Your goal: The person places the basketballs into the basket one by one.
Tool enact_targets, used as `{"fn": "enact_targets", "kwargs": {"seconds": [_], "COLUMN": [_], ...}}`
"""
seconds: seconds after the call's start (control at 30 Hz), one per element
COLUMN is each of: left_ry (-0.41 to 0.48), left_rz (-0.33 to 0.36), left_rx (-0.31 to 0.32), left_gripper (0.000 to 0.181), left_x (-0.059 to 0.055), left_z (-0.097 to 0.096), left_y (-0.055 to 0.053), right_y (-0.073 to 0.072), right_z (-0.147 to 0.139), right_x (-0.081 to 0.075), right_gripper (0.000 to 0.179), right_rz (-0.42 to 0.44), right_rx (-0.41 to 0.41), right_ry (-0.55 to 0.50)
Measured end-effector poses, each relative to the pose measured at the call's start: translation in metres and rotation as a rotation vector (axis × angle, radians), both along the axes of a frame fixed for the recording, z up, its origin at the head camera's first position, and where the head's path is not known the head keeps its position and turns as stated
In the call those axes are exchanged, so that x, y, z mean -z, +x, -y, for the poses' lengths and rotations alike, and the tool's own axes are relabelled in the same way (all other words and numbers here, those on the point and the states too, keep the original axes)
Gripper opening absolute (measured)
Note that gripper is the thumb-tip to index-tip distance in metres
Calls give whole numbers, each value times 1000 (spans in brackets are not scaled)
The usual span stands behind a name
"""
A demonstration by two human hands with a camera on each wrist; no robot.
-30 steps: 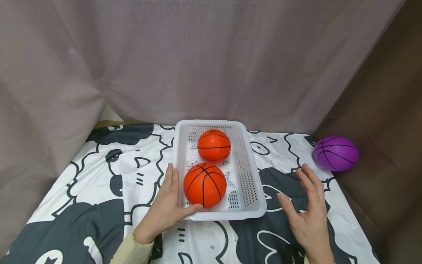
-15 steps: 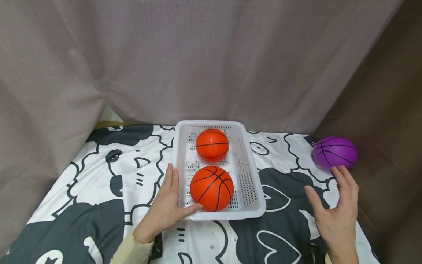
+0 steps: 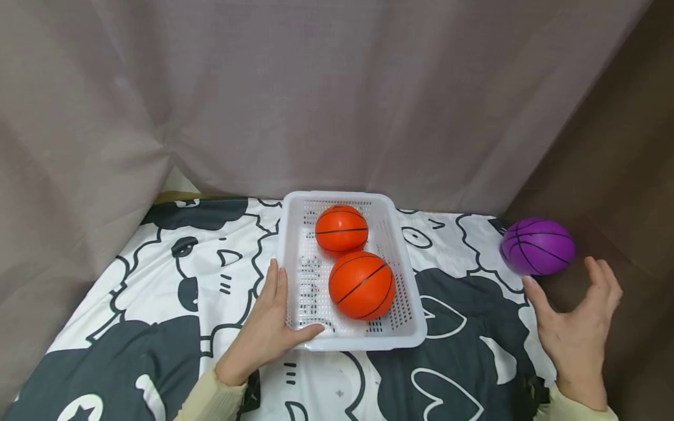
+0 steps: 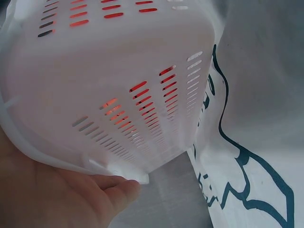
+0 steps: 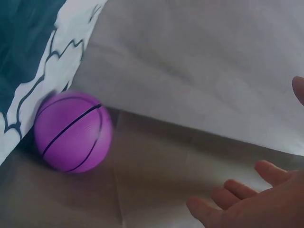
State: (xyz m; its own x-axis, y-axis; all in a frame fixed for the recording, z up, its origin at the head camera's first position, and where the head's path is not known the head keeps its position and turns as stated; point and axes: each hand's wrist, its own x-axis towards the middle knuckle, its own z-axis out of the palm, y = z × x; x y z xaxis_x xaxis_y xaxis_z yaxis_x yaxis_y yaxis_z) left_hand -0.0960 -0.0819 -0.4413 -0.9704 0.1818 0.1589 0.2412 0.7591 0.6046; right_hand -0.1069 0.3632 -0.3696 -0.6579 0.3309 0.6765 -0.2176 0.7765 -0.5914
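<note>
A white perforated plastic basket (image 3: 300,263) holds two orange toy basketballs: the rear ball (image 3: 341,230) and the front ball (image 3: 362,286). At the basket's near left corner, my left hand (image 3: 265,333) rests with straight fingers along the side and its thumb over the front rim. The left wrist view shows the basket's slotted wall (image 4: 142,114) from outside, with orange through the slots. A purple toy basketball (image 3: 538,246) lies at the far right edge of the cloth. My right hand (image 3: 579,327) is spread to the near right of it, apart from it and holding nothing.
A black-and-white cartoon-print cloth (image 3: 221,275) covers the surface beneath the basket. Grey-brown curtain (image 3: 337,99) hangs behind, and darker brown fabric (image 3: 626,193) borders the right side beside the purple ball.
My right hand has moved to the right, past the front of the purple ball. The front orange ball has rolled right inside the basket. My left hand stays at its corner.
</note>
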Motion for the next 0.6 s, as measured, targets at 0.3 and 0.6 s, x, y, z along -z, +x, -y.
{"fn": "enact_targets", "kwargs": {"seconds": [0.3,0.6], "left_ry": [-6,-6], "left_rz": [-3,-4], "left_rx": [8,4], "left_gripper": [128,128], "left_x": [0,0], "left_z": [0,0], "left_y": [-1,0], "right_y": [-30,-54], "right_z": [-44,-70], "right_x": [9,17], "right_gripper": [96,107], "right_rz": [209,424], "right_rx": [193,251], "right_ry": [-118,-228]}}
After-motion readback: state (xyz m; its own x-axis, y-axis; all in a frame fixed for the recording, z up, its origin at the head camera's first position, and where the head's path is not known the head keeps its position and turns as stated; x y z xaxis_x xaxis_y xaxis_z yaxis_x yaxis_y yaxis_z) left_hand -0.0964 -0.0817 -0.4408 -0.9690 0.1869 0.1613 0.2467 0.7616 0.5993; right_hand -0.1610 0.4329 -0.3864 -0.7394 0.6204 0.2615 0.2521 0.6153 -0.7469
